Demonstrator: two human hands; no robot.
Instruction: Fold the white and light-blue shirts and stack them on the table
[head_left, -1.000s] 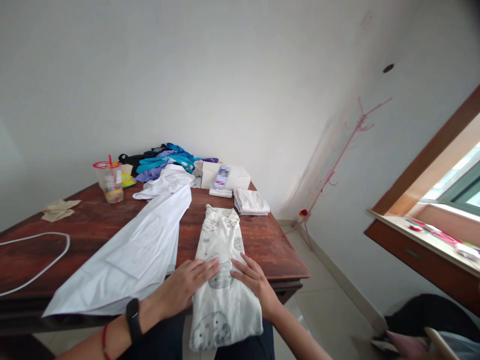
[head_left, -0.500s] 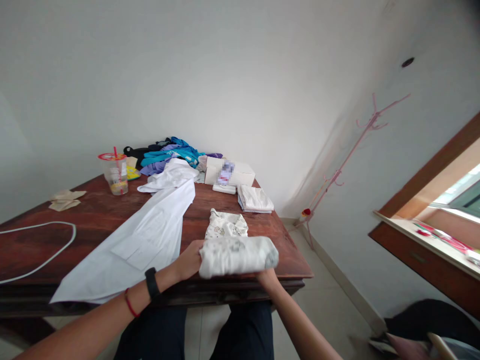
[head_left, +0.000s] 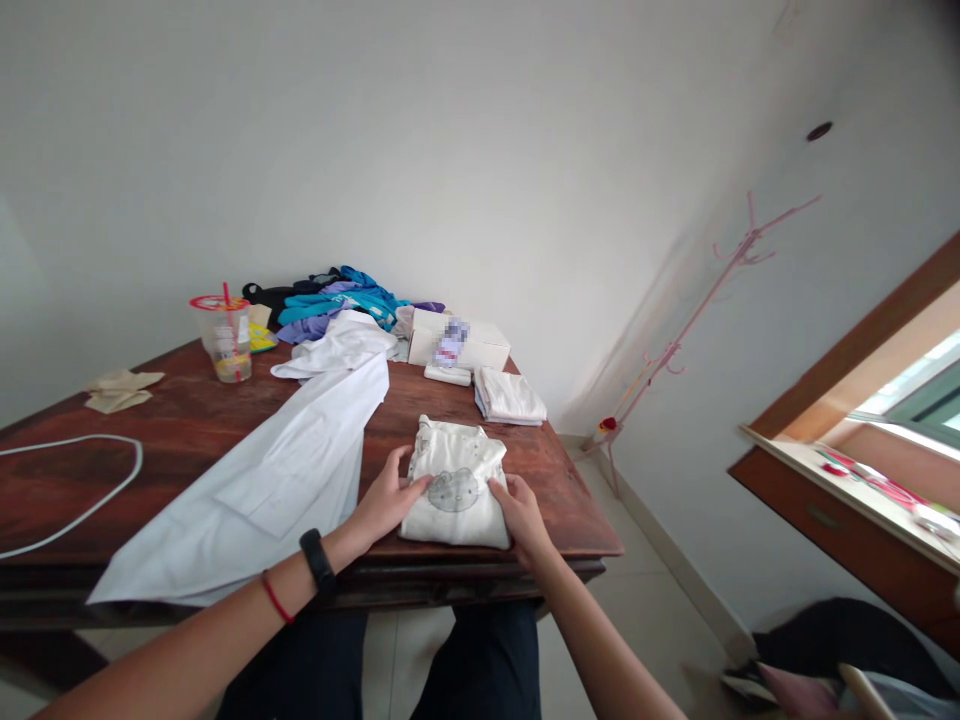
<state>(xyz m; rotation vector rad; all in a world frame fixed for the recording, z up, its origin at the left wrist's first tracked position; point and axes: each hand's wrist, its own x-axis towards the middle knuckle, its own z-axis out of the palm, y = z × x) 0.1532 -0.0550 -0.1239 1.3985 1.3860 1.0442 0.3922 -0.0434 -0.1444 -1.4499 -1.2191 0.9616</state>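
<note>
A cream folded garment (head_left: 469, 515) with a grey cartoon face print lies near the table's front edge. My left hand (head_left: 391, 498) is at its left side, thumb resting on top and fingers curved along the edge. At the opposite side my right hand (head_left: 523, 515) holds the edge, its thumb also on the cloth; some fingertips are hidden. To the left, a white shirt (head_left: 277, 470) is spread out, its near end reaching the front edge of the wooden table (head_left: 574, 500).
A folded white cloth (head_left: 511, 397) lies behind, beside a white box (head_left: 486, 346). Blue, purple and black clothes (head_left: 341, 300) are heaped at the back. A plastic cup with a straw (head_left: 231, 345), napkins (head_left: 124, 390) and a white cable (head_left: 139, 460) are on the left. A pink coat rack (head_left: 667, 355) stands right.
The raised, rolled part of the garment has come down flat onto the rest, and its face print now shows. Both hands have moved from beneath it to its sides.
</note>
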